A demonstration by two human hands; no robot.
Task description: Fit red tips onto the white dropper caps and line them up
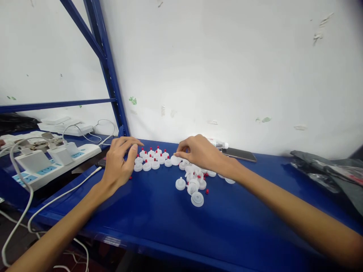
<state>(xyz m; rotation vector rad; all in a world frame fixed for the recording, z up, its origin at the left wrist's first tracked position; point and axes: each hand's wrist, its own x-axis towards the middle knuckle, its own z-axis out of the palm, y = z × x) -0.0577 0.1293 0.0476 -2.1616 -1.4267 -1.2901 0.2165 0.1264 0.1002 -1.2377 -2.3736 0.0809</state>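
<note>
My right hand (200, 151) pinches a white plastic cap (175, 161) between thumb and fingers, just above the blue table (159, 211). Below and beside it lies a loose heap of white nozzle caps (193, 185), some tipped over, with small red tips (207, 191) among them. Left of the heap, several white caps with red tips (155, 164) stand upright in a close group. At that group's left side is my left hand (120, 160), fingers stretched out and apart, holding nothing. Its fingertips come near the outer caps; whether they touch is unclear.
A clear bottle with a white lid (219, 144) and a dark phone (239, 154) lie by the wall. On the left are a white power strip (61, 164) with plugs and cables and a blue metal frame (109, 71). Dark plastic bags (326, 175) lie at the right.
</note>
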